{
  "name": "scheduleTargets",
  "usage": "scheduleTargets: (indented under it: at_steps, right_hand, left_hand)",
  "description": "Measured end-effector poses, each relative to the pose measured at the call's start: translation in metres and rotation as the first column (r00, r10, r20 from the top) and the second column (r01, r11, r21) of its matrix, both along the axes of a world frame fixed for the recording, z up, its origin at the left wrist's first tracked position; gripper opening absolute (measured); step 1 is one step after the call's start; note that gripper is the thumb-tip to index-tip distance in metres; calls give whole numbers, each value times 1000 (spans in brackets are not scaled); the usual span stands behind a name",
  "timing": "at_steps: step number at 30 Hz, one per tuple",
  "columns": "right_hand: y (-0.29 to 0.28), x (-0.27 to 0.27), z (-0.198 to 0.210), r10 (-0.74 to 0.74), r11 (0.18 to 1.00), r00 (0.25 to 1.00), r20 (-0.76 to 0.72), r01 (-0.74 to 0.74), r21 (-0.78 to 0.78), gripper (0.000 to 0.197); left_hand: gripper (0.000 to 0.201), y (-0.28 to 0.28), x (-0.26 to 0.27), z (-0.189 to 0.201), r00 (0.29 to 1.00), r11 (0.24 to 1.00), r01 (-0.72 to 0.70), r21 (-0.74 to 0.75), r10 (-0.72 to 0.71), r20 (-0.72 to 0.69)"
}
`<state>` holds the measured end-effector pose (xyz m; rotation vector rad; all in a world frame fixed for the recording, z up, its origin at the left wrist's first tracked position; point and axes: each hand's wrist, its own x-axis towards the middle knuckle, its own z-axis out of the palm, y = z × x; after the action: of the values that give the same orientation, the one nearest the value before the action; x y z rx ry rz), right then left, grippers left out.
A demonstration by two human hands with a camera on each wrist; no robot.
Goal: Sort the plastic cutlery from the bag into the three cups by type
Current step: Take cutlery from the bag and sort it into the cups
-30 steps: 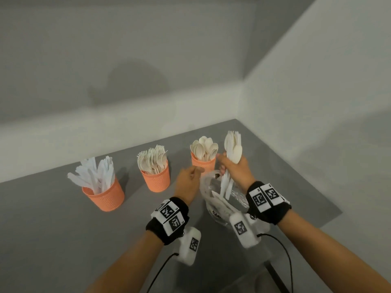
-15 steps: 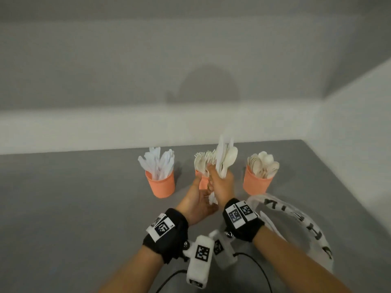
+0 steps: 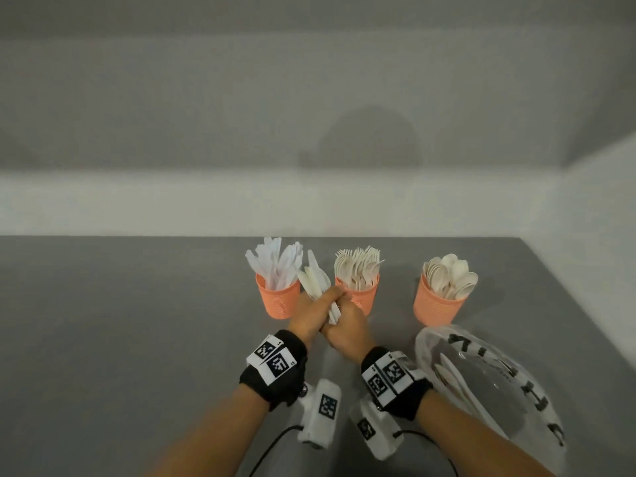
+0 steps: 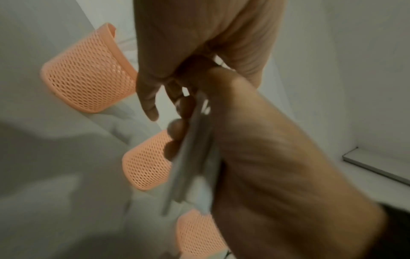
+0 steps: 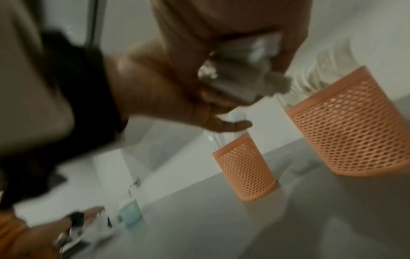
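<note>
Three orange mesh cups stand in a row: knives in the left cup (image 3: 277,300), forks in the middle cup (image 3: 362,297), spoons in the right cup (image 3: 434,306). Between the knife and fork cups my two hands meet around a bundle of white cutlery (image 3: 315,278) that leans left. My left hand (image 3: 323,301) grips the bundle's middle from the left. Below it, my right hand (image 3: 344,320) holds the handle ends. The handles (image 4: 193,157) show blurred in the left wrist view, and their ends (image 5: 241,77) in the right wrist view. A clear plastic bag (image 3: 488,380) lies at the right with cutlery inside.
The grey table (image 3: 137,339) meets a white wall behind the cups and another wall at the right, beyond the bag. Wrist camera units and cables hang under both forearms. A small blue-tinted object (image 5: 131,215) shows blurred in the right wrist view.
The bundle has moved left from in front of the fork cup and now tilts toward the knife cup. My left hand has come up from below and closed around it.
</note>
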<state>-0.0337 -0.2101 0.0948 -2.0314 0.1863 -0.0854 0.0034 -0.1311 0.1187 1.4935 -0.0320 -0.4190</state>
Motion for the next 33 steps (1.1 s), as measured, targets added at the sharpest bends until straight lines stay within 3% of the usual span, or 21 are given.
scheduleTargets:
  at_steps: [1, 3, 5, 7, 10, 12, 14, 16, 18, 20, 24, 26, 28, 30, 33]
  right_hand:
    - [-5, 0, 4, 58, 995, 998, -31, -56, 83, 8]
    - [-11, -3, 15, 198, 949, 967, -162, -148, 278, 15]
    - [-16, -7, 20, 313, 845, 913, -260, -143, 515, 18]
    - [-19, -11, 22, 374, 762, 875, -307, -101, 640, 22]
    - [-14, -10, 16, 316, 812, 897, -308, -88, 577, 26]
    - [-9, -7, 8, 136, 906, 959, -250, -19, 423, 17]
    - [-6, -6, -1, -37, 958, 985, -171, 84, 274, 16]
    - [-5, -7, -8, -80, 976, 990, -113, 100, 191, 17]
    - [-5, -7, -8, -19, 977, 990, -142, 49, 207, 17]
    - [-8, -6, -2, 69, 942, 977, -203, 3, 336, 17]
    - [-13, -7, 7, 153, 828, 965, -212, -8, 561, 15]
    - [-14, -4, 4, 97, 829, 978, -183, 22, 559, 13]
    - [-14, 0, -1, 7, 838, 988, -154, 78, 541, 9]
    - [-17, 4, -6, -65, 858, 989, -132, 123, 498, 14]
    - [-19, 7, -11, -82, 892, 993, -86, 111, 437, 9]
  left_hand:
    - [18, 2, 0, 1, 998, 998, 58, -20, -58, -4]
    - [24, 5, 1, 3, 979, 976, 198, -86, -202, -37]
    - [27, 6, 1, 8, 944, 941, 304, -148, -318, -84]
    - [30, 6, 2, 10, 904, 904, 398, -158, -416, -101]
    - [19, 6, 5, 7, 910, 908, 397, -136, -409, -68]
    - [15, 5, 8, 3, 962, 958, 267, -105, -272, -35]
    - [25, 0, 8, 1, 990, 985, 140, -100, -141, 0]
    - [29, -5, 9, 0, 998, 993, 66, -93, -66, 6]
    - [20, -7, 11, 0, 999, 998, 42, -49, -42, 6]
    - [11, -6, 11, 3, 998, 997, 67, -24, -66, 24]
    - [18, 0, 16, 4, 989, 991, 133, -13, -132, 66]
    - [41, 0, 19, 2, 987, 991, 126, 48, -130, 96]
    - [55, -2, 22, -2, 997, 998, 21, 62, -26, 74]
    - [45, -1, 21, -3, 992, 992, -93, 84, 86, 91]
    - [32, -1, 20, -11, 987, 975, -84, 207, 52, 154]
